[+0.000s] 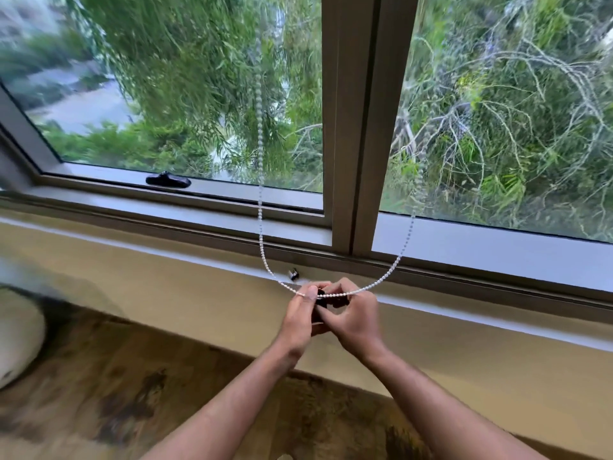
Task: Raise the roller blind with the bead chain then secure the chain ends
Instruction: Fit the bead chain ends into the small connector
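Observation:
A white bead chain (260, 207) hangs in two strands in front of the window and curves down into a loop at sill height. My left hand (303, 313) pinches the bottom of the loop between thumb and forefinger. My right hand (353, 318) is pressed against the left and grips the chain's right side. Between the fingers sits a small dark piece (321, 300), mostly hidden. The roller blind itself is out of view above.
A small black clip-like part (294, 273) stands on the sill edge (185, 252) just behind my hands. A black window latch (168, 180) lies on the left sash frame. A vertical mullion (351, 127) divides the panes. A wooden floor and a white object (18, 330) lie below left.

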The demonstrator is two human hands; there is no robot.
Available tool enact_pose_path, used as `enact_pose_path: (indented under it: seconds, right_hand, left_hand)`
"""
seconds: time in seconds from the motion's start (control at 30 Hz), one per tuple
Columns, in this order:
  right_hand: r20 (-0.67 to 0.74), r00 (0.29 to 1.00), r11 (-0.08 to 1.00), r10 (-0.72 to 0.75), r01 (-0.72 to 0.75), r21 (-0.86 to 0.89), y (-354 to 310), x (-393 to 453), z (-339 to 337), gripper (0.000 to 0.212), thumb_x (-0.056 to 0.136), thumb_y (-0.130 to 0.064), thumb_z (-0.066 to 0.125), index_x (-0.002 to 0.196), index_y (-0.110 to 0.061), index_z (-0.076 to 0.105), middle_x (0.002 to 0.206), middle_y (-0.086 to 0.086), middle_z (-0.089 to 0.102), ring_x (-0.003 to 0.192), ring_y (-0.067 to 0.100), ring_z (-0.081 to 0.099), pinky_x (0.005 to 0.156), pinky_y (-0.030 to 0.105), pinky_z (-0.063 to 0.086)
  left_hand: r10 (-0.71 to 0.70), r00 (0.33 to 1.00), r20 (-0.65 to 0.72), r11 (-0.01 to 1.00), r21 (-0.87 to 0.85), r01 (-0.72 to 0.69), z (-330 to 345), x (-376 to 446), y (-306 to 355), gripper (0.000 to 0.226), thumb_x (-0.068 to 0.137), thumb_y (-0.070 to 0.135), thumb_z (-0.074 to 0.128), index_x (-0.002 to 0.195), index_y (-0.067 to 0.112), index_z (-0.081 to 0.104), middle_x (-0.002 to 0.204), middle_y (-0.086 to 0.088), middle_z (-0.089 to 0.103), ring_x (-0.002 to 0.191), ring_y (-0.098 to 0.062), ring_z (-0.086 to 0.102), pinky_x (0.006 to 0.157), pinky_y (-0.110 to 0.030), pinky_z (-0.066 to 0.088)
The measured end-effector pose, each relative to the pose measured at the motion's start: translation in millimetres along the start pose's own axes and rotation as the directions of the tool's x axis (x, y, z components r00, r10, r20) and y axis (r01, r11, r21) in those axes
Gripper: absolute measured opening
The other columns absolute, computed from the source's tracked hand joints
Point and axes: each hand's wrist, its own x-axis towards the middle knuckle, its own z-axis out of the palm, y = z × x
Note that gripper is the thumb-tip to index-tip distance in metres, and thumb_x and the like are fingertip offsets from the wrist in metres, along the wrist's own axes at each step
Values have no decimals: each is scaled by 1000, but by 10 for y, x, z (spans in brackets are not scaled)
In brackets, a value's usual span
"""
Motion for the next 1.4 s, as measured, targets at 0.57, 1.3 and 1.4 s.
enact_pose_path:
  seconds: [0.57,1.3,1.4]
  right_hand:
    - [123,980,828,155,-197,524,-338,-38,172,15,90,-13,76,88,2,75,72,7,75,66,13,69,63,25,56]
    - [253,920,546,300,-383,745,-412,-180,470,25,86,-23,74,93,0,76,65,27,67,49,30,64,48,32,55]
    - [270,914,498,302,-393,773,-410,-193,508,19,86,-21,74,91,-3,78,64,24,67,49,27,65,48,32,57]
  left_hand:
    - [38,998,-54,994,-104,-43,-348,-122,147,45,106,37,28,99,20,69,76,-2,58,55,-11,37,50,-25,30]
    - [92,973,210,924,-382,-5,-605,-308,340,47,107,37,27,109,11,67,85,-2,65,57,-10,37,53,-25,32]
    - [111,973,203,923,-384,-26,-629,-335,353,41,105,39,31,103,17,66,83,-3,59,57,-10,38,55,-26,31]
